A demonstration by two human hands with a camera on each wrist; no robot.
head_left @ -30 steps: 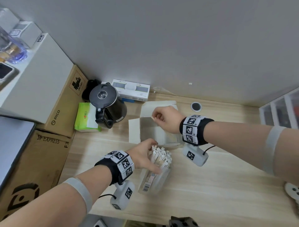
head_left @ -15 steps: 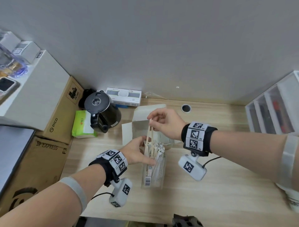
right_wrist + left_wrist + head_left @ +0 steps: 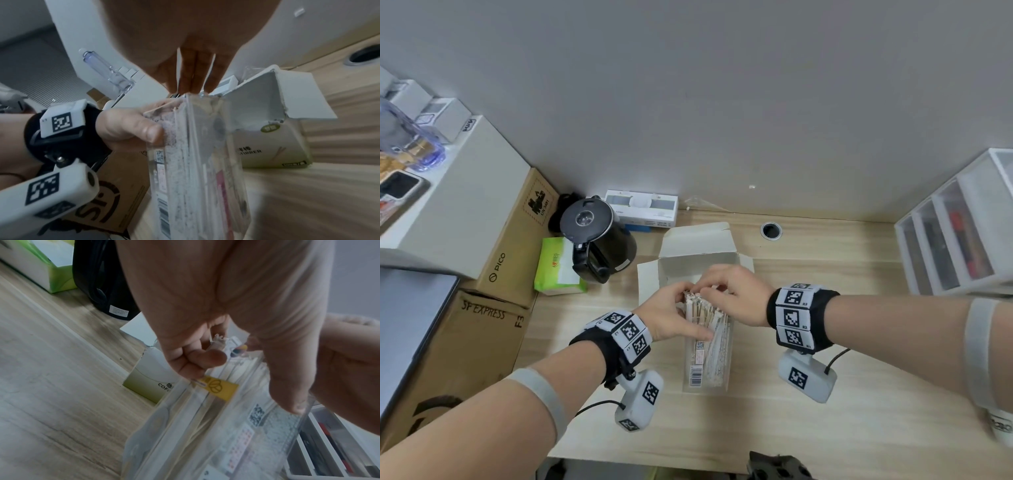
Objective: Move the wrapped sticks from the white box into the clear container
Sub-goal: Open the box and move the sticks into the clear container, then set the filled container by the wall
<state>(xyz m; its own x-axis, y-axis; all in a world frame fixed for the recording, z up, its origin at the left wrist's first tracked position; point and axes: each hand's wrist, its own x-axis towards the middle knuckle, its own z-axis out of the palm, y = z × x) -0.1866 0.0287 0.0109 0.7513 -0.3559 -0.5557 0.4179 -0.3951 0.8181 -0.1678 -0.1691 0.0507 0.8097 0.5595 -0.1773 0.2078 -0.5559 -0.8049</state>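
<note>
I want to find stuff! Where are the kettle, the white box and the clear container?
kettle (image 3: pixel 599 240): head view, its black side.
white box (image 3: pixel 698 270): head view, inner back wall.
clear container (image 3: pixel 707 370): head view, labelled front wall.

The white box (image 3: pixel 698 260) interior is mostly blocked by both hands, so any leftover sticks can't be made out. The right hand (image 3: pixel 736 294) fingertips are buried behind the stick tops. Container label text is way too blurred to be read.
</note>
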